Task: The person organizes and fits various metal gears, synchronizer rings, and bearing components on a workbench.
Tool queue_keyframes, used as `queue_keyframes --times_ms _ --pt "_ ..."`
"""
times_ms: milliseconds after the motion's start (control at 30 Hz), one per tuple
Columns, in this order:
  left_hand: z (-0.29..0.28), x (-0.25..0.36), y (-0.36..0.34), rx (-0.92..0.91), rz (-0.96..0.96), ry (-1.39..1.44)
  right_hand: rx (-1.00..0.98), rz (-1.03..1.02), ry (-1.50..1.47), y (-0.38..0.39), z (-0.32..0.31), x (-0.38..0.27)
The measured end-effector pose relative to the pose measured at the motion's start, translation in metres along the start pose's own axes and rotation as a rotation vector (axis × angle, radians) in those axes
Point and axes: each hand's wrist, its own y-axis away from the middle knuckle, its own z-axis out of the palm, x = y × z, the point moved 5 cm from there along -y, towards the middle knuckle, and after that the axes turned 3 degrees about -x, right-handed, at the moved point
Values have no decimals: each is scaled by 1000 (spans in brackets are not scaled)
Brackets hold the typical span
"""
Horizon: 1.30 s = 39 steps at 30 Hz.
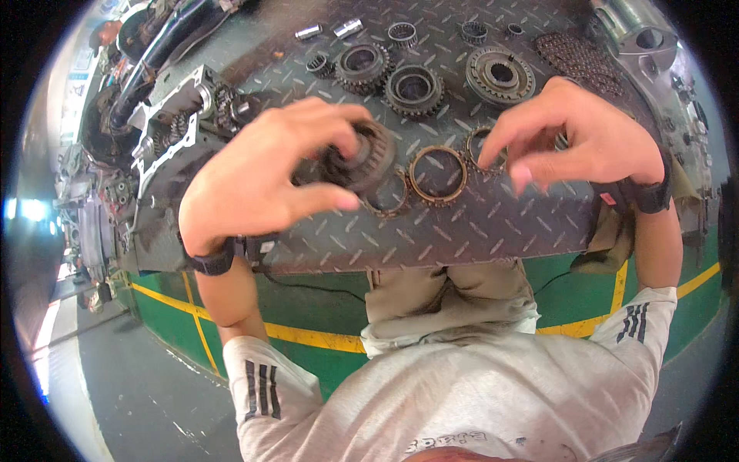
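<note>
On the left, my left hand (269, 165) curls around a dark toothed gear (375, 158). Its fingers lie over the gear's top and centre, and the thumb reaches along the lower side. Both are smeared by motion, and the hand hides part of the gear. My right hand (577, 142) hovers at the right with thumb and index finger apart and nothing visible between them. Its index fingertip is by a thin brass-coloured ring (473, 146), partly covered. Between the hands lies another toothed brass ring (438, 176), and a third ring (389, 206) shows partly beneath the gear.
Farther back on the tread-plate bench (462, 239) lie two gears (414, 91), a wide gear assembly (500, 75), several needle bearings (402, 34), two metal sleeves (348, 28) and a chain (577, 61). An open metal housing (181, 123) stands left; a metal casting (643, 35) stands right.
</note>
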Motion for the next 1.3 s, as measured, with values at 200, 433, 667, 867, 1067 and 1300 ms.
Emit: queue_keyframes --times_ms 200,433,667,867,1067,1300 --pt "64 57 -3 -281 44 38 -331 -211 -259 -11 51 20" --pt "80 55 -15 -11 -130 47 -102 -249 48 -19 33 25" --pt "81 32 -24 25 -190 -16 30 -265 97 -22 31 40" --pt "78 27 -29 106 -167 -40 152 -330 78 -31 23 47" --pt "82 34 -28 116 -88 -66 83 -193 -119 -17 22 32" --pt "77 28 -51 88 112 49 132 -211 217 -15 29 18"
